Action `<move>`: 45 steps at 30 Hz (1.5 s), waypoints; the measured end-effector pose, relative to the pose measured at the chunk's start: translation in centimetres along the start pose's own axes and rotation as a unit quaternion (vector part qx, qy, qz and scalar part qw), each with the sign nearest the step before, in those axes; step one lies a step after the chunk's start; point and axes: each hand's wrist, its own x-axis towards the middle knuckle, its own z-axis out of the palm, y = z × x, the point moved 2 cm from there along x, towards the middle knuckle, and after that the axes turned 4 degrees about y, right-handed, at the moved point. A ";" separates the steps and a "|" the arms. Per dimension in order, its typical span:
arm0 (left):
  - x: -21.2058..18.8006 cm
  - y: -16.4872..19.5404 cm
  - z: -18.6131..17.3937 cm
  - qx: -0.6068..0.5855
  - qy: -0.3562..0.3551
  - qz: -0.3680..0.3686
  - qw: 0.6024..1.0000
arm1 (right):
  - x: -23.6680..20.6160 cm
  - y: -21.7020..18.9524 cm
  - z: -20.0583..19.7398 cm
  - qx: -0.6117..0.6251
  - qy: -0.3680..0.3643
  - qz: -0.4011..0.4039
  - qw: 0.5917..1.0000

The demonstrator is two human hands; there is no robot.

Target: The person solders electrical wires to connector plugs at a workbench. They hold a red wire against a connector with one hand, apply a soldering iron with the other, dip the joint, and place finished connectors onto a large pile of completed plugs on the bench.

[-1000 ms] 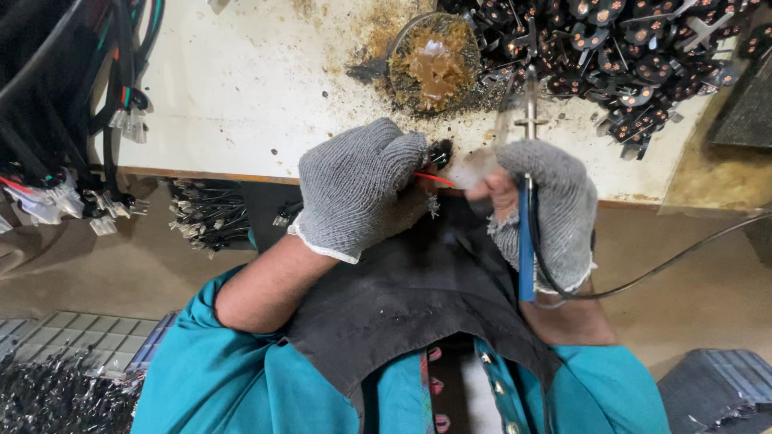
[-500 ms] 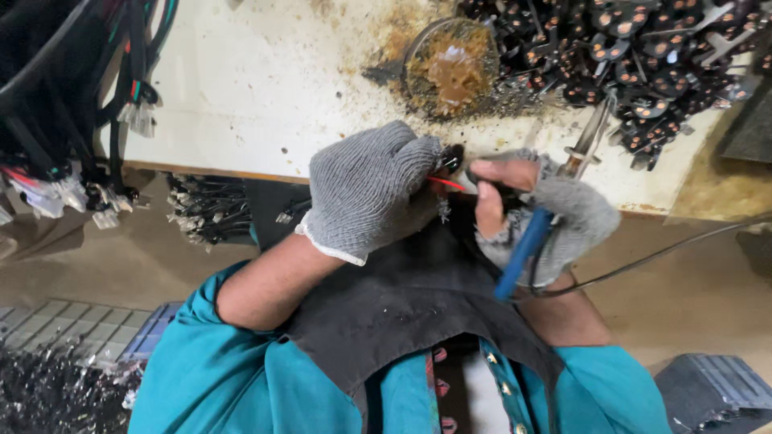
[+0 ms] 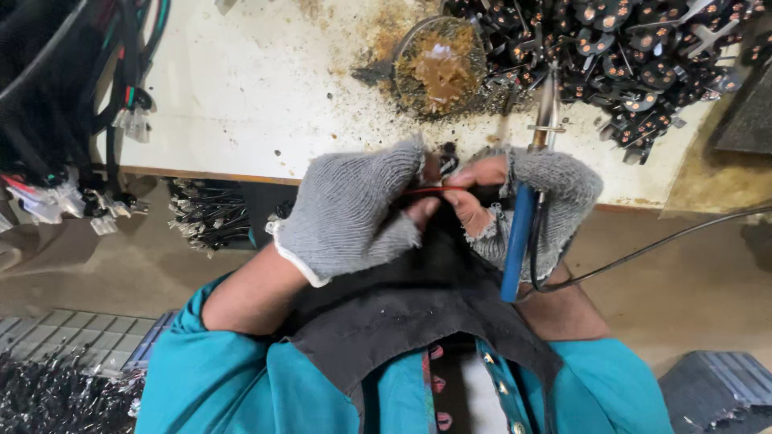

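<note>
The blue-handled soldering iron [image 3: 521, 241], which half a second ago slanted away to the right, now stands nearly upright in the right hand [image 3: 535, 213], its metal tip over the white, scorch-stained surface [image 3: 241, 104] close to the round tin of brown flux [image 3: 441, 68]; the tool has swung back toward the joint, so the work looks to be at the soldering moment itself. The left hand [image 3: 350, 213], in a grey knitted fingerless glove, is closed narrowly, pinching a thin red wire [image 3: 434, 190] that runs across to the bare fingertips [image 3: 470, 201] of the right hand, which also steady it while gripping the iron. Both hands hang just past the front edge of the surface, above a black apron [image 3: 402, 309]. A heap of small black parts [image 3: 635, 48] crowds the right rear; bundled cables [image 3: 72, 96] close the left, leaving the open middle.
</note>
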 end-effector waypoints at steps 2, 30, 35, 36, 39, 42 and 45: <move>-0.1 -0.2 -0.1 -0.038 -0.031 -0.021 0.999 | 0.2 -0.8 -0.4 0.016 -0.005 -0.027 0.999; -0.6 0.2 1.0 -0.112 -0.045 -0.072 0.990 | -2.3 2.0 -1.3 0.058 -0.033 0.053 0.996; -1.6 -0.2 1.4 -0.067 -0.024 -0.054 0.996 | -2.6 2.7 -1.3 -0.005 -0.036 0.045 0.998; -1.8 -0.2 1.5 -0.066 -0.028 -0.048 0.996 | -2.8 2.4 -1.3 -0.009 -0.037 0.019 0.999; -2.0 -0.2 1.8 -0.117 -0.030 -0.033 0.992 | -3.3 1.8 -1.5 -0.003 -0.057 0.012 0.998; -2.4 -0.4 2.0 -0.220 -0.067 -0.125 0.965 | -3.7 2.0 -1.6 0.002 -0.055 0.029 0.998; -2.6 -0.3 1.8 -0.237 -0.065 -0.125 0.961 | -3.9 2.9 -1.6 0.002 -0.082 0.052 0.995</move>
